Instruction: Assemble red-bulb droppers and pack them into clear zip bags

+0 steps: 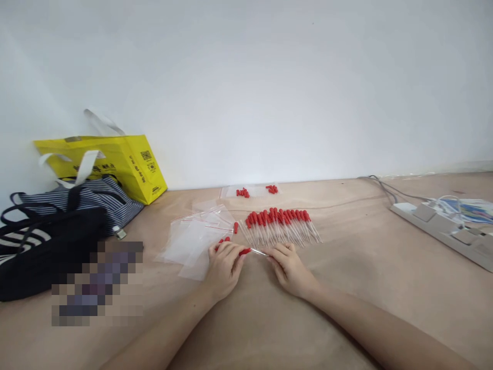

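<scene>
My left hand (226, 264) is closed on a red rubber dropper bulb (245, 252). A thin glass dropper tube (259, 252) runs from the mouth of that bulb to my right hand (290, 270), whose fingers pinch its other end. Whether the tube sits inside the bulb or only touches it, I cannot tell. Just beyond my hands lies a row of droppers (275, 226) with red bulbs and clear tubes. Loose red bulbs (236, 227) lie near my left hand, some partly hidden behind its fingers.
Clear zip bags (192, 239) overlap left of the droppers. Farther back, a clear bag (254, 192) has red bulbs on it. A yellow bag (111, 164), a striped bag (115, 200) and a black bag (77, 236) stand left. A power strip (442, 231) with cables lies right.
</scene>
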`<state>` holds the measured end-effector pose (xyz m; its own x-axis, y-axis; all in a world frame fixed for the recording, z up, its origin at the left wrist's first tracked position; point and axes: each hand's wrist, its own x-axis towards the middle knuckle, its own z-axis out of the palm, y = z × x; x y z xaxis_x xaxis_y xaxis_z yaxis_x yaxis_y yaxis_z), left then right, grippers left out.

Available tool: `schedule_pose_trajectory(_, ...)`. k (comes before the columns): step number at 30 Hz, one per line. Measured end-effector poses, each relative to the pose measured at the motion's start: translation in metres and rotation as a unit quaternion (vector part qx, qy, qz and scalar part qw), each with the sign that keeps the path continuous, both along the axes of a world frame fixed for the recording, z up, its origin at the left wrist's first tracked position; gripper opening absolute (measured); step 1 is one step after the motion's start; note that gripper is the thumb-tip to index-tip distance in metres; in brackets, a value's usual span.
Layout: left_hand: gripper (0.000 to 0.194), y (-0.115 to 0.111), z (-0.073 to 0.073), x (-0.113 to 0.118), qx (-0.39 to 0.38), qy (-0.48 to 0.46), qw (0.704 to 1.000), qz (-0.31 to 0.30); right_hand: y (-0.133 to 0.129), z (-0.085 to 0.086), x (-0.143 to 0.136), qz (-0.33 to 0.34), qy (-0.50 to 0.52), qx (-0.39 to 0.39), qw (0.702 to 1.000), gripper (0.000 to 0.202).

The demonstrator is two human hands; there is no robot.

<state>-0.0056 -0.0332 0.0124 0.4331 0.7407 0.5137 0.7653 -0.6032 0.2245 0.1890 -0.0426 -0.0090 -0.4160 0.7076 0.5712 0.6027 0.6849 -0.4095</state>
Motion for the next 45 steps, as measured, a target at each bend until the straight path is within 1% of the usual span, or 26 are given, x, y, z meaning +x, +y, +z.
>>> schedule_pose_trajectory(6, 0.016, 0.001, -0.006, 0.003, -0.021, -0.055, 0.998, -0.019, -0.004, -0.001, -0.005, 0.007, 0.020, 0.006, 1.000, 0.028)
schedule_pose_trajectory(9, 0.019, 0.000, -0.006, 0.004, -0.025, -0.091, 0.995, -0.012, -0.007, -0.002, -0.009, 0.003, 0.028, 0.005, 1.000, 0.025)
schedule_pose_trajectory(12, 0.021, -0.001, -0.005, 0.004, -0.032, -0.109, 0.993, -0.012, -0.008, -0.003, -0.010, 0.009, 0.020, 0.002, 1.000, 0.027)
schedule_pose_trajectory(15, 0.021, -0.002, -0.005, 0.004, -0.036, -0.101, 0.994, -0.013, -0.007, -0.001, -0.007, 0.012, -0.002, 0.027, 1.000, 0.031)
schedule_pose_trajectory(20, 0.021, -0.004, -0.004, 0.002, -0.043, -0.070, 0.996, -0.040, -0.003, 0.003, 0.003, -0.001, -0.070, 0.127, 0.989, 0.045)
schedule_pose_trajectory(23, 0.020, -0.005, -0.004, 0.002, -0.031, -0.063, 0.996, -0.053, -0.001, 0.005, 0.007, -0.011, -0.092, 0.163, 0.982, 0.047)
schedule_pose_trajectory(29, 0.020, -0.006, -0.004, 0.002, -0.027, -0.061, 0.996, -0.051, -0.002, 0.004, 0.006, -0.016, -0.107, 0.151, 0.983, 0.040)
schedule_pose_trajectory(34, 0.023, -0.005, -0.003, 0.002, -0.027, -0.052, 0.997, -0.055, -0.001, 0.005, 0.005, -0.008, -0.102, 0.188, 0.977, 0.034)
schedule_pose_trajectory(37, 0.023, -0.004, -0.003, 0.001, -0.024, -0.036, 0.997, -0.061, 0.000, 0.006, 0.005, -0.001, -0.114, 0.196, 0.974, 0.032)
schedule_pose_trajectory(41, 0.022, -0.005, -0.002, 0.001, -0.020, -0.033, 0.996, -0.076, 0.003, 0.007, 0.003, 0.004, -0.115, 0.187, 0.976, 0.031)
schedule_pose_trajectory(45, 0.020, -0.008, 0.000, 0.003, -0.020, -0.013, 0.994, -0.104, 0.003, 0.009, 0.001, 0.016, -0.117, 0.164, 0.979, 0.028)
